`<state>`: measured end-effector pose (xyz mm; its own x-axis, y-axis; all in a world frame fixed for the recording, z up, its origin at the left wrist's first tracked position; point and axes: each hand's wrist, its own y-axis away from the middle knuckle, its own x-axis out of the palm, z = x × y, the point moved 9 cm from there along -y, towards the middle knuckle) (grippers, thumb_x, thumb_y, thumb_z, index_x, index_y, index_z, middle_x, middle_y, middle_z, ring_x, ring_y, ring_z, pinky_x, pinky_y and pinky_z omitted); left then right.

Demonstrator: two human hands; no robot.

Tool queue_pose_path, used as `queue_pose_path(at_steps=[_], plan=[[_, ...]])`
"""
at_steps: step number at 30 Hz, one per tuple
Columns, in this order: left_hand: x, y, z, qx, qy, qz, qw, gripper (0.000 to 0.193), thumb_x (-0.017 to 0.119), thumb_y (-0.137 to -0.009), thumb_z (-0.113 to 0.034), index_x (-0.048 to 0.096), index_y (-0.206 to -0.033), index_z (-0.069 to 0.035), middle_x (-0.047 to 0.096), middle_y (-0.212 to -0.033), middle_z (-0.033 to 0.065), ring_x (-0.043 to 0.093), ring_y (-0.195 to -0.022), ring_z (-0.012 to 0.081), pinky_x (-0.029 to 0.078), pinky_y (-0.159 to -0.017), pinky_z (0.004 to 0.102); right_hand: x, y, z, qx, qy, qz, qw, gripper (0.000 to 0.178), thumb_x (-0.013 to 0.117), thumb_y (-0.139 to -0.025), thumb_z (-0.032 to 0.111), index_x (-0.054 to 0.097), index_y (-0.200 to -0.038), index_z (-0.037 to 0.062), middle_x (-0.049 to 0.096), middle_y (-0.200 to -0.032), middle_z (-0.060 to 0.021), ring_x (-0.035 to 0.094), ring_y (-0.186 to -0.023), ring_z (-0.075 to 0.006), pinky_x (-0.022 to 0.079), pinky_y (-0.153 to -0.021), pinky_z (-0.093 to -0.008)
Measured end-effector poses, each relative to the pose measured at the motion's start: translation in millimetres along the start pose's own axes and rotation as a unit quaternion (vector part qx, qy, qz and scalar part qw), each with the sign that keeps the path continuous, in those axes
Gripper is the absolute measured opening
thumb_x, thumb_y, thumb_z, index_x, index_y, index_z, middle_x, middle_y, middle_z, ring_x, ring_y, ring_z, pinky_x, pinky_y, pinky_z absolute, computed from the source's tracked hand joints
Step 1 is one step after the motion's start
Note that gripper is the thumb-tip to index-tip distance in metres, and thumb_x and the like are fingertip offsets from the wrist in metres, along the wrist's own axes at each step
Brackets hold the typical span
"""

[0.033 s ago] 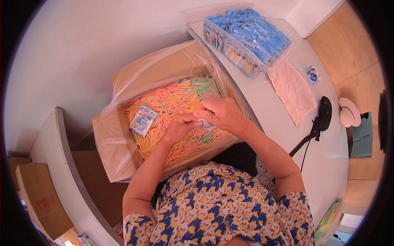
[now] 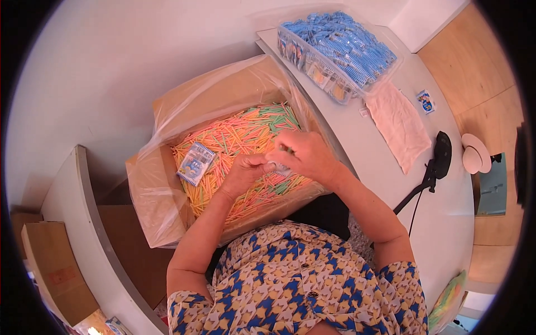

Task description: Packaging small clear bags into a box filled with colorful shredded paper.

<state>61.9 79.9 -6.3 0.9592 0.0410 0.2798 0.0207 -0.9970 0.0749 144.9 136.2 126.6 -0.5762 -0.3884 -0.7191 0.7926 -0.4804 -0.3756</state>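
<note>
Over a box point(image 2: 207, 101) of thin pastel sticks point(image 2: 234, 134), my left hand point(image 2: 245, 174) pinches the edge of a small clear packet point(image 2: 282, 169); my right hand point(image 2: 307, 154) curls over it, its grip hidden. The packet seems light, limp, slippery; best held by its edges.

At centre, the left hand point(image 2: 245, 172) and right hand point(image 2: 310, 158) hide most of a small packet point(image 2: 283, 170); its contents cannot be told. Forearms cover part of the carton point(image 2: 215, 99). The right rim cuts off an unclear dark object point(image 2: 521, 167).
</note>
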Motion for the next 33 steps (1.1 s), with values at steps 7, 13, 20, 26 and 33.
queue_pose_path(at_steps=[7, 13, 20, 26, 33], plan=[[-12.4, -12.7, 20.9, -0.085, -0.205, -0.026, 0.975, 0.018, 0.060, -0.089, -0.009, 0.068, -0.101, 0.000, 0.068, -0.093, 0.0019, 0.061, -0.088, 0.0092, 0.049, -0.080, 0.0252, -14.2, 24.4, 9.9, -0.055, 0.060, -0.057, 0.995, 0.018, 0.064, -0.082, 0.014, 0.058, -0.097, 0.0049, 0.059, -0.081, -0.0102, 0.060, -0.075, -0.0268, 0.048, -0.065, -0.0363], [-8.3, 6.7, -8.0, 0.058, -0.056, -0.066, 0.995, 0.019, 0.058, -0.087, -0.004, 0.064, -0.103, 0.004, 0.067, -0.094, 0.0100, 0.065, -0.086, 0.0196, 0.054, -0.076, 0.0324, -71.6, 69.7, -19.5, 0.041, -0.033, -0.078, 0.996, 0.025, 0.069, -0.078, 0.007, 0.061, -0.102, 0.0053, 0.065, -0.092, -0.0107, 0.065, -0.086, -0.0213, 0.052, -0.073, -0.0328], [-44.5, 4.1, -23.0, 0.088, -0.129, -0.186, 0.970, 0.014, 0.057, -0.090, -0.007, 0.064, -0.097, 0.003, 0.065, -0.087, 0.0063, 0.058, -0.076, 0.0138, 0.048, -0.069, 0.0270, -273.9, 193.3, -230.5, 0.250, 0.001, -0.318, 0.914, 0.027, 0.063, -0.073, -0.004, 0.062, -0.100, 0.0022, 0.066, -0.083, -0.0040, 0.063, -0.074, -0.0114, 0.052, -0.069, -0.0268], [-59.9, -10.4, -10.9, 0.099, -0.112, -0.209, 0.966, 0.016, 0.059, -0.090, -0.007, 0.065, -0.102, 0.002, 0.065, -0.084, 0.0049, 0.060, -0.078, 0.0112, 0.048, -0.071, 0.0251, -321.9, 236.8, -306.0, 0.313, 0.408, -0.215, 0.830, 0.044, 0.064, -0.081, 0.019, 0.054, -0.122, 0.0061, 0.063, -0.105, -0.0173, 0.059, -0.098, -0.0347, 0.046, -0.086, -0.0411], [-94.2, 5.3, -12.1, 0.137, -0.104, -0.284, 0.943, 0.017, 0.061, -0.089, -0.004, 0.065, -0.104, 0.003, 0.067, -0.086, 0.0048, 0.063, -0.079, 0.0100, 0.051, -0.074, 0.0227, -181.2, 137.5, -156.0, 0.050, 0.280, -0.135, 0.949, 0.014, 0.058, -0.084, 0.006, 0.061, -0.098, 0.0031, 0.062, -0.098, -0.0117, 0.058, -0.092, -0.0307, 0.047, -0.081, -0.0376]])
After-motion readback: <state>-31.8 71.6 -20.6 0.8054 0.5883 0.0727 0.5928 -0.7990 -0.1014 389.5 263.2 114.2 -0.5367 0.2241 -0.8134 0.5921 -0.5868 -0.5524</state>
